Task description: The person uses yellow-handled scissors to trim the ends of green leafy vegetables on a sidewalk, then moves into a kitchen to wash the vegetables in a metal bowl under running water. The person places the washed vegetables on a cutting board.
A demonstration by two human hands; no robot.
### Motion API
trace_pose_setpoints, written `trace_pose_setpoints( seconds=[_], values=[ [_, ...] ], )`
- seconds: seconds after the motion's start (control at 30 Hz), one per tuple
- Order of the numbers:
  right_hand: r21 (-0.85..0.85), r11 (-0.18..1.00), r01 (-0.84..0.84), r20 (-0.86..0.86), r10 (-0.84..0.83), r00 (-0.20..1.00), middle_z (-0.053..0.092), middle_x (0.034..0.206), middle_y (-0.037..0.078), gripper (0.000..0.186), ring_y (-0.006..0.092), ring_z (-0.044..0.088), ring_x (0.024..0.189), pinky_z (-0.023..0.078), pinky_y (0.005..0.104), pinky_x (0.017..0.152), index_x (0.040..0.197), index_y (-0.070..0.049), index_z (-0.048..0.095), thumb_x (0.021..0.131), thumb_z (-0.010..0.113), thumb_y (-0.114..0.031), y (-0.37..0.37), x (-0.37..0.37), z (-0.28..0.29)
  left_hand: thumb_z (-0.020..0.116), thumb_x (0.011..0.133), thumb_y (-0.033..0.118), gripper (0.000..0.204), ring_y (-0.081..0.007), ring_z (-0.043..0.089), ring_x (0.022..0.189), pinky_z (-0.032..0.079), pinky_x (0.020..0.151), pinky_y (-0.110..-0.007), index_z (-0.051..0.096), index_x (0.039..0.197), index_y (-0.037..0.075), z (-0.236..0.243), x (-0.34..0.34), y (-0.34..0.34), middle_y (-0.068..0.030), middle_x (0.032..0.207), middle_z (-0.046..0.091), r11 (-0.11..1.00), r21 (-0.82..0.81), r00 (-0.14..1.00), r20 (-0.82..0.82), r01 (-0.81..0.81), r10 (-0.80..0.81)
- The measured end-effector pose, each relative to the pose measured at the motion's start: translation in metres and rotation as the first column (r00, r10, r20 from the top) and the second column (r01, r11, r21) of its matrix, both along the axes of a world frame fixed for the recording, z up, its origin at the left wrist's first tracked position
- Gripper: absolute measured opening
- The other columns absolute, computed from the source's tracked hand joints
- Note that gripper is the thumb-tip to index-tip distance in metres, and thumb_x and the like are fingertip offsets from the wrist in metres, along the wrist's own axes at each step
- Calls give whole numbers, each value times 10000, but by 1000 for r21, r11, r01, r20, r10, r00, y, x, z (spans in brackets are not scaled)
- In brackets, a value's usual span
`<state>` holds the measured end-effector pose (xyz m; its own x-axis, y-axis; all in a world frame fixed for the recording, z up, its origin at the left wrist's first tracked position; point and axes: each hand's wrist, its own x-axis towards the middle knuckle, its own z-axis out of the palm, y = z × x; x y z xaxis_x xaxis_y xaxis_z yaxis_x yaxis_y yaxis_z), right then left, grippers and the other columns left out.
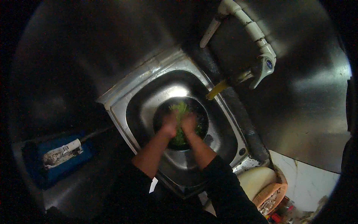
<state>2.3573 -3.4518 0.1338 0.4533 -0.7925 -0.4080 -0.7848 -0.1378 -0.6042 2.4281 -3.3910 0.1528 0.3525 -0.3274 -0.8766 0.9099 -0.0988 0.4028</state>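
A round metal bowl [206, 115] rests inside a steel sink [143, 99]. Both of my hands reach down into it, side by side, with a bunch of light green leafy greens [179, 107] between them. My left hand [170, 125] is closed on the left side of the bunch, and my right hand [188, 123] on its right side. Motion blurs the fingers, and the hands cover part of the greens. More leaves lie lower in the bowl, below my wrists.
A tap with a lever [265, 69] and a yellow spout piece [217, 89] hangs over the sink's right rim, fed by a white pipe [253, 30]. To the left lies a blue object [85, 151] bearing a dirty white-handled tool [61, 154]. A pale round board [255, 179] and an orange basket [284, 185] stand lower right.
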Motion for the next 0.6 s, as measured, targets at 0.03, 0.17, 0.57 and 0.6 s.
trace_pose_setpoints(
  seconds=[0.03, 0.17, 0.57, 0.6],
  values=[
    [-48, 994, -97, 14, 98, 995, 584, 1018, 270, 204, 395, 562, 978, 453, 484, 822, 952, 8, 603, 825, 551, -142, 3, 0, 6, 540, 935, 334, 388, -251, 623, 823, 530, 757, -422, 582, 1137, 5, -7, -4, 3, -130, 1011, 634, 999, 31, 1000, 11, 19, -19],
    [-382, 891, -246, -10, 262, 965, 579, 1035, 272, 194, 433, 552, 956, 440, 491, 817, 943, 10, 600, 833, 549, -141, -2, -2, 24, 572, 891, 370, 449, -247, 581, 927, 476, 825, -407, 576, 1193, 37, -43, -2, 21, -121, 1094, 614, 968, -146, 931, 335, 205, -146],
    [-14, 992, 122, -7, -122, 993, 649, 914, 251, 459, 435, 629, 864, 499, 494, 764, 1112, -1, 611, 830, 616, -362, -37, -12, -4, 639, 834, 307, 556, -311, 614, 922, 516, 761, -456, 482, 1297, 43, 0, 12, 12, -165, 1137, 598, 930, 213, 947, 50, 301, -318],
    [-84, 995, -47, 34, 50, 998, 645, 962, 247, 468, 430, 624, 898, 494, 490, 791, 1133, -5, 602, 829, 618, -360, -35, -12, -6, 634, 837, 302, 575, -318, 618, 922, 525, 743, -469, 455, 1325, 55, 1, 17, 12, -167, 1152, 589, 918, 251, 947, 23, 306, -322]
  ],
)
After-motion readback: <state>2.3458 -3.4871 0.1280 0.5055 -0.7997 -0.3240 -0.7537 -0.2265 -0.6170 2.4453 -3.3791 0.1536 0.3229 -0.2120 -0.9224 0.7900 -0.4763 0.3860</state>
